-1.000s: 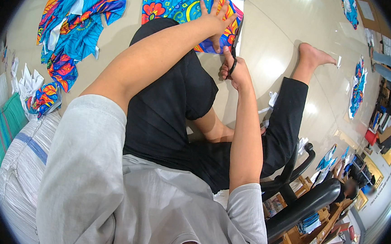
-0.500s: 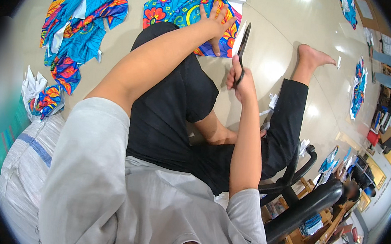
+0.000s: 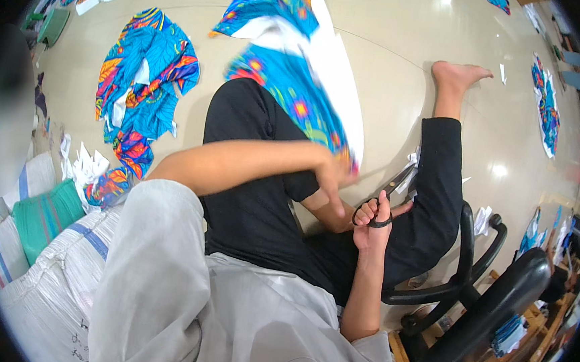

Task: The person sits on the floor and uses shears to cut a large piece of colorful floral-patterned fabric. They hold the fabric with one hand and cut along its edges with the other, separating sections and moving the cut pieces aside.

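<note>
My left hand (image 3: 334, 177), smeared by motion, is closed on the near corner of a printed fabric piece (image 3: 302, 98) beside my bent knee. The fabric has bright flowers on blue and a white edge along its right side; it stretches away from the hand across the floor. In my right hand (image 3: 373, 226) are black-handled scissors (image 3: 390, 186), with fingers through the handle loops and blades pointing away, up and right, near my shin. How far the blades are apart is hard to make out.
Another heap of printed fabric (image 3: 145, 83) lies on the tiled floor (image 3: 395, 27) to the left. Stuffed white sacks (image 3: 62, 266) and a green bundle (image 3: 48, 221) stand at my left. A black chair (image 3: 482, 315) is close on my right. White scraps (image 3: 482, 220) lie near it.
The left hand, spread flat on the fabric before, has come back toward me, drawing the fabric's near corner along. The right hand with the scissors has lowered toward my lap. My view has shifted.
</note>
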The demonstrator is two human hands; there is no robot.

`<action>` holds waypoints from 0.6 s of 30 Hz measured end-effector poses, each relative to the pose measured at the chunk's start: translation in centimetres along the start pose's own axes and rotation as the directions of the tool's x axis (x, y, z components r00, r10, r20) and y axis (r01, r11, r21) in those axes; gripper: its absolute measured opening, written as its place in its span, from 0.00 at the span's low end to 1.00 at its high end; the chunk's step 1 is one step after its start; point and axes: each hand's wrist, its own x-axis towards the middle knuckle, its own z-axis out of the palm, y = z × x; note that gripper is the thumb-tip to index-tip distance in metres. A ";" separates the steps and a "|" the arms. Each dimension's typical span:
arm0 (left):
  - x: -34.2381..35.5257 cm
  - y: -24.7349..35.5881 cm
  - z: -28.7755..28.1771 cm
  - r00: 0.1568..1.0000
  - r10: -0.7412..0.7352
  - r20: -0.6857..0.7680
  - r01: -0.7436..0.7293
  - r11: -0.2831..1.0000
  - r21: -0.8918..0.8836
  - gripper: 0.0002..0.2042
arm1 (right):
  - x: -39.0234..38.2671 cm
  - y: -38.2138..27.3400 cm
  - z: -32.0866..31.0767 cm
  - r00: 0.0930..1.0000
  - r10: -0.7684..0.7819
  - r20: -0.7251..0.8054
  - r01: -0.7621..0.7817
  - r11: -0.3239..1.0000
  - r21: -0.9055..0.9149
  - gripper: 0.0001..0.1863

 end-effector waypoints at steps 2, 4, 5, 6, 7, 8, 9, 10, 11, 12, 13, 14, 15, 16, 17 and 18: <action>0.9 1.5 0.4 0.990 0.133 0.055 -0.118 0.968 -0.220 0.47 | -0.3 -0.1 0.1 0.999 -0.031 0.030 0.033 0.998 -0.049 0.23; 1.5 1.3 -0.8 0.998 0.037 -0.048 -0.044 0.989 -0.140 0.35 | -0.2 -0.5 0.0 0.997 -0.073 0.032 0.076 0.991 -0.115 0.23; 1.3 0.4 -1.8 0.951 -0.020 -0.307 -0.018 0.992 -0.122 0.29 | -0.3 -0.6 -0.1 0.995 -0.087 0.046 0.093 0.983 -0.156 0.23; 0.9 -0.7 -2.9 0.842 -0.049 -0.538 -0.014 0.993 -0.113 0.24 | -0.2 -0.8 -0.1 0.993 -0.101 0.062 0.112 0.974 -0.196 0.23; 1.0 -1.8 -4.9 0.765 -0.142 -0.628 0.151 0.988 -0.039 0.26 | 0.0 -1.0 -0.1 0.989 -0.127 0.073 0.141 0.964 -0.225 0.23; 0.7 -2.7 -5.9 0.635 -0.164 -0.755 0.325 0.943 0.069 0.31 | 0.2 -1.2 0.0 0.990 -0.128 0.062 0.139 0.961 -0.238 0.23; 0.6 -3.9 -7.3 0.602 -0.166 -0.781 0.463 0.870 0.172 0.36 | 0.5 -1.2 0.2 0.991 -0.127 0.053 0.136 0.958 -0.252 0.23; 0.8 -4.9 -8.0 0.585 -0.291 -0.757 0.572 0.810 0.131 0.44 | 0.8 -1.3 0.3 0.993 -0.117 0.035 0.122 0.957 -0.262 0.23; 1.4 -5.8 -9.1 0.586 -0.537 -0.606 0.675 0.738 -0.001 0.53 | 1.0 -1.4 0.2 0.996 -0.090 0.029 0.094 0.963 -0.252 0.23; 2.3 -6.8 -10.2 0.595 -0.705 -0.386 0.756 0.654 -0.028 0.61 | 1.3 -1.5 0.2 0.994 -0.100 0.041 0.108 0.961 -0.254 0.23; 3.5 -7.5 -10.7 0.537 -0.767 -0.353 0.810 0.586 -0.041 0.63 | 1.5 -1.5 0.2 0.993 -0.102 0.051 0.112 0.962 -0.249 0.22; 5.0 -8.4 -11.7 0.500 -0.800 -0.333 0.847 0.531 -0.004 0.65 | 1.8 -1.4 0.2 0.996 -0.087 0.026 0.091 0.961 -0.263 0.22; 6.5 -9.3 -12.7 0.461 -0.831 -0.312 0.879 0.475 0.035 0.67 | 1.8 -1.4 0.1 0.993 -0.107 0.057 0.118 0.950 -0.288 0.22; 8.1 -10.2 -14.8 0.446 -0.837 -0.317 0.894 0.431 0.118 0.68 | 2.1 -1.5 0.0 0.992 -0.103 0.066 0.118 0.950 -0.288 0.22; 9.4 -11.9 -17.3 0.483 -0.819 -0.310 0.876 0.450 0.176 0.68 | 2.2 -1.4 0.0 0.993 -0.092 0.072 0.109 0.950 -0.291 0.22; 9.9 -12.3 -20.1 0.543 -0.722 -0.429 0.838 0.504 0.211 0.69 | 2.2 -1.3 0.0 0.993 -0.074 0.094 0.098 0.956 -0.278 0.22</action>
